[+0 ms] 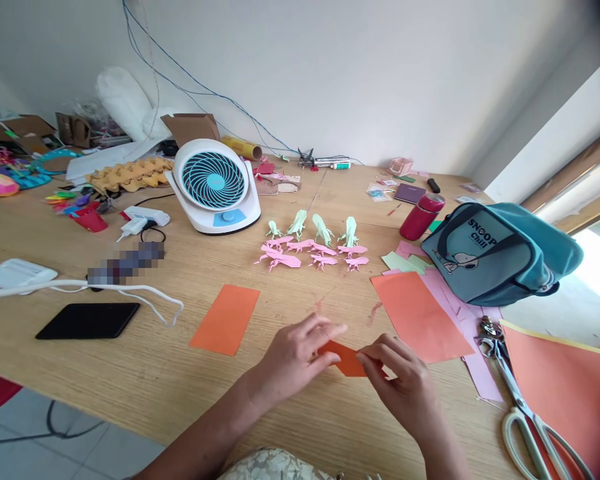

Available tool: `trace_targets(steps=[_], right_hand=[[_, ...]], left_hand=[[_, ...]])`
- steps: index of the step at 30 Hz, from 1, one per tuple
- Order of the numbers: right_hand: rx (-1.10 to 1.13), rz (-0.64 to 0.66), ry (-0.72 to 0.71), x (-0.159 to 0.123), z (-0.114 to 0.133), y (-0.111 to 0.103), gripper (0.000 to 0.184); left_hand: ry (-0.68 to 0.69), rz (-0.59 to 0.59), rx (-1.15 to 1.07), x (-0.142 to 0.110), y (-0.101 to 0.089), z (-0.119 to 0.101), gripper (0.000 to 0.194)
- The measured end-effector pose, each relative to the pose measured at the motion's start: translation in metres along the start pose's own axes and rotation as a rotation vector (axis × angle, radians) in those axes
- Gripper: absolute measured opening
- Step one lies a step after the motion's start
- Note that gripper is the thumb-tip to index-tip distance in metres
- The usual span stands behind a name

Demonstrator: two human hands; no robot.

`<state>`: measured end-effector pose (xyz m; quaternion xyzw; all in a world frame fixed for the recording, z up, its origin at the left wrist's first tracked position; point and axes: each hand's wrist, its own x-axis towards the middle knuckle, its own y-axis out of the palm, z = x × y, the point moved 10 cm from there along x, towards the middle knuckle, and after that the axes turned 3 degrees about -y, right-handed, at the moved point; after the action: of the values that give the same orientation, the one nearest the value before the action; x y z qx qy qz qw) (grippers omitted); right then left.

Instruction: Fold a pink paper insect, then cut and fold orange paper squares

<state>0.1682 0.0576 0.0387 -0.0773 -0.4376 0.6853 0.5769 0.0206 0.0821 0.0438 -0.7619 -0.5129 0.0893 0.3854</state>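
Observation:
A small piece of orange paper (349, 361), which looks folded, is between my hands near the table's front edge. My left hand (300, 348) has its thumb over the paper's left end, with the fingers reaching past its far side. At the other end, my right hand (397, 373) pinches the paper between thumb and fingertips. Flat on the table to the left lies an orange paper rectangle (226, 319). A larger orange sheet (420, 317) rests at the right. Beyond my hands stand several folded pink paper insects (285, 259) and several light green ones (323, 230).
A white fan (215, 180) stands at the back left, and a black phone (87, 321) lies nearer. At the right are a red flask (422, 217), a teal bag (500, 253), large scissors (523, 400), pink paper strips (483, 373) and stacked orange sheets (570, 387).

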Motion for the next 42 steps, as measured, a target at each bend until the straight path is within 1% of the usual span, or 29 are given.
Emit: trace_targets(steps=[1, 3, 5, 6, 8, 10, 12, 14, 17, 20, 24, 27, 30, 32, 34, 38, 40, 42], right_hand=[[-0.034, 0.002, -0.055, 0.001, 0.009, 0.001, 0.014], [-0.072, -0.005, -0.138, 0.001, 0.023, 0.003, 0.010], [-0.055, -0.022, -0.162, 0.000, 0.026, 0.003, 0.010], [-0.029, -0.034, -0.154, -0.001, 0.024, 0.002, 0.013], [0.027, -0.077, -0.110, -0.002, 0.013, 0.000, 0.022], [0.048, -0.158, -0.037, -0.004, -0.004, -0.006, 0.028], [0.033, -0.246, 0.045, -0.006, -0.022, -0.011, 0.030], [0.035, -0.292, 0.113, -0.009, -0.036, -0.011, 0.032], [0.149, -0.245, 0.154, -0.009, -0.046, 0.002, 0.036], [0.306, -0.148, 0.168, -0.009, -0.046, 0.018, 0.040], [0.373, -0.054, 0.192, -0.010, -0.045, 0.032, 0.043], [0.428, -0.029, 0.198, -0.011, -0.044, 0.036, 0.044], [0.565, -0.014, 0.224, -0.011, -0.042, 0.043, 0.041], [0.693, -0.022, 0.259, -0.012, -0.042, 0.048, 0.037], [0.773, -0.059, 0.297, -0.013, -0.044, 0.051, 0.031], [0.722, -0.144, 0.315, -0.015, -0.050, 0.046, 0.023], [0.688, -0.178, 0.298, -0.016, -0.051, 0.043, 0.022], [0.654, -0.219, 0.285, -0.018, -0.053, 0.039, 0.023]], left_hand=[[0.020, 0.049, -0.001, -0.001, 0.009, -0.007, 0.029], [0.048, 0.083, -0.041, -0.002, 0.018, -0.013, 0.022], [0.052, 0.053, -0.118, -0.002, 0.019, -0.010, 0.022], [0.048, 0.014, -0.164, -0.002, 0.015, -0.006, 0.020], [0.027, -0.095, -0.281, -0.001, 0.004, 0.006, 0.016], [-0.006, -0.205, -0.439, -0.001, -0.007, 0.021, 0.011], [-0.030, -0.272, -0.596, -0.001, -0.012, 0.035, 0.007], [-0.024, -0.281, -0.706, 0.000, -0.012, 0.042, 0.007], [0.002, -0.250, -0.790, 0.001, -0.008, 0.045, 0.007], [0.004, -0.220, -0.821, 0.001, -0.006, 0.044, 0.009], [-0.041, -0.256, -0.871, 0.000, -0.009, 0.050, 0.012], [-0.080, -0.258, -0.932, -0.001, -0.006, 0.057, 0.013], [-0.093, -0.216, -0.989, -0.001, 0.003, 0.057, 0.016], [-0.083, -0.181, -1.006, -0.001, 0.008, 0.053, 0.019], [-0.064, -0.152, -1.003, 0.000, 0.010, 0.047, 0.021], [-0.025, -0.118, -0.919, -0.001, 0.011, 0.037, 0.016], [-0.023, -0.118, -0.842, -0.002, 0.013, 0.038, 0.014], [-0.029, -0.128, -0.770, -0.003, 0.015, 0.042, 0.018]])
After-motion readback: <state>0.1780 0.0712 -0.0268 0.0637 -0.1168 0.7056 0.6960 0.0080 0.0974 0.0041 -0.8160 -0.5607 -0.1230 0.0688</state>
